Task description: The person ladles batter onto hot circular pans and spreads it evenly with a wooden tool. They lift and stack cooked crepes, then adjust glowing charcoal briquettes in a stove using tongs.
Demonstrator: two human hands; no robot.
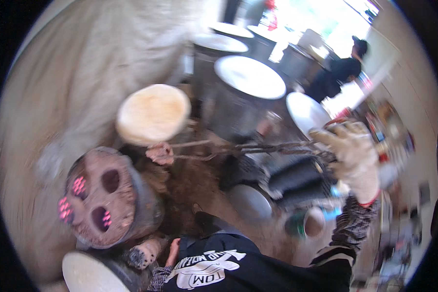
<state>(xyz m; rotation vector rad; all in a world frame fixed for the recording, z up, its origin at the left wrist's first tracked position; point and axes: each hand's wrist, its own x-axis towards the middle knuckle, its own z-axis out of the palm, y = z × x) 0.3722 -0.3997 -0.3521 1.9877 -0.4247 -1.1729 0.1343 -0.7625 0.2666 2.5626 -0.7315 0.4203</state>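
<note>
In a cream work glove, my right hand [350, 155] is closed around the handle end of long dark metal tongs [258, 148], held out level to the left. Their far tips grip a pinkish-brown lump [159, 154], probably a burnt briquette piece. It hangs between a drum stove [127, 207] and a round pale lid [153, 114]. Glowing red holed briquettes [102, 219] show inside openings in the stove's clay top. My bare left hand [172, 252] is low by my waist, its fingers too blurred to read. Beside it lies a cylindrical briquette with dark holes [144, 254].
Several drums with white round tops [250, 77] stand ahead. A co-worker in dark clothes [333, 78] is at the far right. A grey round lid [249, 203], a black cylinder [299, 180] and a green bucket [297, 225] are nearer. Another pale round top [90, 275] sits lower left.
</note>
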